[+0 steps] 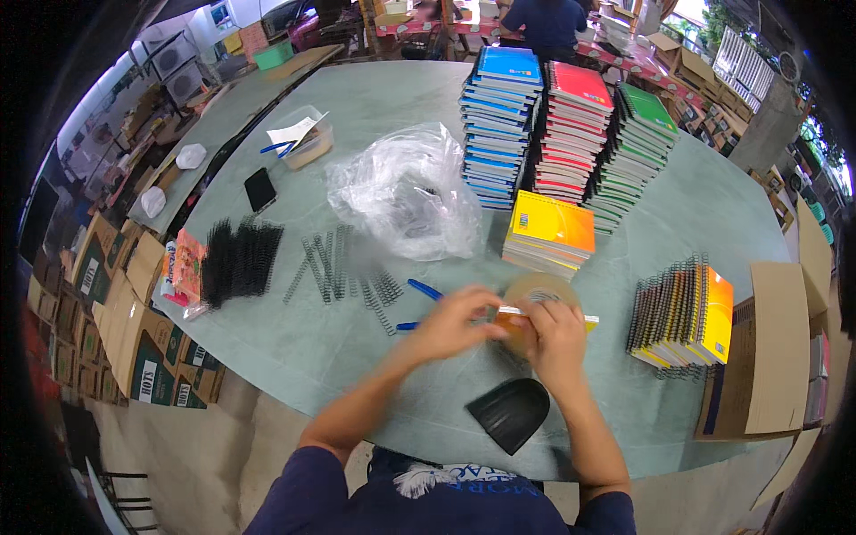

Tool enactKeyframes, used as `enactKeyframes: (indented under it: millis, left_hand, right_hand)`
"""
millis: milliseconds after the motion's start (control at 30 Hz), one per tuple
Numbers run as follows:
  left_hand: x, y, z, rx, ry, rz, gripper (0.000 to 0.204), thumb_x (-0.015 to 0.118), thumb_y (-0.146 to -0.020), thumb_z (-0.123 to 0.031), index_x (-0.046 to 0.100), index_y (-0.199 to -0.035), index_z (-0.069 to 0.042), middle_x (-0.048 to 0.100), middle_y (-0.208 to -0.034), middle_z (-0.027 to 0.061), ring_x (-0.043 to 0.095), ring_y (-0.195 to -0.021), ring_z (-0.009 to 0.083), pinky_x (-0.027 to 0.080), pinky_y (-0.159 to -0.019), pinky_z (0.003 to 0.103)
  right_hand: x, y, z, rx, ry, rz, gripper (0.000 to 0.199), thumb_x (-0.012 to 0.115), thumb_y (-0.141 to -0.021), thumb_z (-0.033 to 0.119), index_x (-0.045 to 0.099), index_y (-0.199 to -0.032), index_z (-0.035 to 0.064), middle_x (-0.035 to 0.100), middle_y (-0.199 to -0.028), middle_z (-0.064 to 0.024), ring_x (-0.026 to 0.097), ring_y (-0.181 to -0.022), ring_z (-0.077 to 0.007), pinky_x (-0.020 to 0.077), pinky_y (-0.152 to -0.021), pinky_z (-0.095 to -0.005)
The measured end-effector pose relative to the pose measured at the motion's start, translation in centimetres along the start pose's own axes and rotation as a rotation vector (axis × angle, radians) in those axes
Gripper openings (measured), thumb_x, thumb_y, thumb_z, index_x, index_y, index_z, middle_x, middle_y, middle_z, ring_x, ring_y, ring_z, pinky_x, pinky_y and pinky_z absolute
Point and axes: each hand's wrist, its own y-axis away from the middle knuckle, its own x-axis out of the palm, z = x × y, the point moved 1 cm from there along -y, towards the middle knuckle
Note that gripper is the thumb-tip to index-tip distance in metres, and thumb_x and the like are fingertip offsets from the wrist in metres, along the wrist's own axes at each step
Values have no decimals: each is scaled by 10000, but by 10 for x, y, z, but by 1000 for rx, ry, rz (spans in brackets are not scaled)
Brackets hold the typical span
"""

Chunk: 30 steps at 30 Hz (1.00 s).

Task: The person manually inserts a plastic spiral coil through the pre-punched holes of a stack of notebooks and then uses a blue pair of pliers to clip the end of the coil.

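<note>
My right hand (555,343) grips a small orange and yellow notebook (591,322), held nearly edge-on over the table. My left hand (455,323) is at the notebook's left end, its fingers curled in a pinch. What those fingers hold is too small and blurred to tell. Just behind the notebook lies a roll of clear brownish tape (541,287), partly hidden by my hands. A tool with blue handles (424,289) lies by my left hand, partly covered by it. Near my right forearm rests a black, round-ended flat piece (510,415).
Loose black wire coils (325,267) lie left, beside a dense coil pile (241,263). A clear plastic bag (406,192) sits mid-table. Blue (504,125), red (575,134) and green notebook stacks (635,156) rise behind unbound yellow ones (548,232). Coil-bound yellow notebooks (682,316) stand right, near a carton (758,357).
</note>
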Motion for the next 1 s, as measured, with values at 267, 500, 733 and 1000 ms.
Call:
enactKeyframes:
  millis: [267,500,733,1000]
  left_hand:
    - [-102,84,55,-99,-766,-87,120,631,-758,-74,650,-876,-71,563,-782,96,546,-770,264,423,-675,363]
    - [-93,92,60,-418,-674,-317,303,657,-739,-148,498,-976,-45,557,-787,139,556,-723,300,441,-645,401]
    - [-128,119,15,-208,-515,-770,228,653,-745,15,556,-949,-15,571,-786,59,556,-688,145,445,-616,274]
    - [-124,77,14,-76,-3,-860,184,634,-786,43,580,-961,28,602,-931,50,552,-778,78,449,-687,207]
  right_hand:
    - [6,-6,2,14,30,-41,154,698,-706,141,640,-840,94,602,-760,-43,565,-749,-245,378,-703,-367]
    - [2,-9,-13,40,30,-38,126,700,-698,139,647,-798,84,600,-748,-46,554,-742,-241,368,-698,-365]
    - [-8,-12,-14,111,0,-64,161,691,-685,102,661,-843,104,580,-720,-36,539,-713,-223,348,-655,-353]
    - [-5,-7,-15,33,94,-10,206,691,-695,97,680,-898,126,571,-711,-37,530,-697,-212,332,-636,-340]
